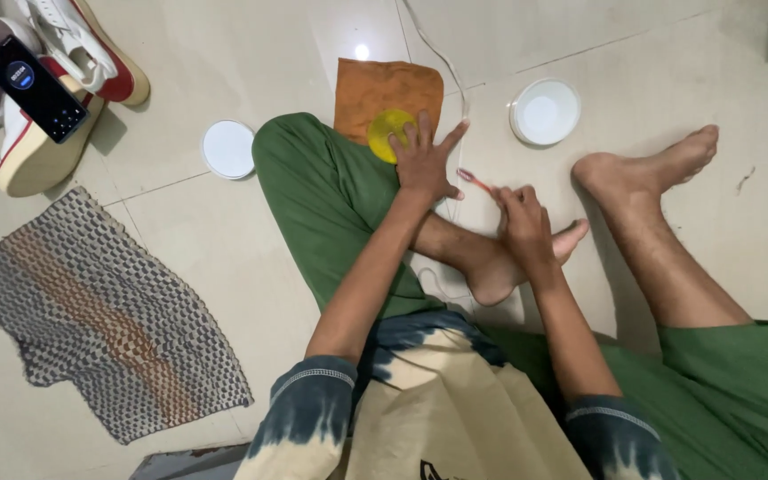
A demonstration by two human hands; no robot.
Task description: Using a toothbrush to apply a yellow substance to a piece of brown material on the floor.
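Left hand (424,158) spread flat, fingers wide, on yellow sponge (386,133) atop orange cloth (388,91). Right hand (523,222) just right of cloth, fist-closed round pink toothbrush (474,180). White lid (544,111) further right.

Tiled floor (224,258) carries woven mat (104,316), orange cloth (388,89), two white lids (228,149) (544,111), sneakers (55,80).

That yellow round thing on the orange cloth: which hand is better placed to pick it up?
The left hand, probably: its fingers already rest on the yellow round thing on the orange cloth. The right hand is busy holding a toothbrush, farther away.
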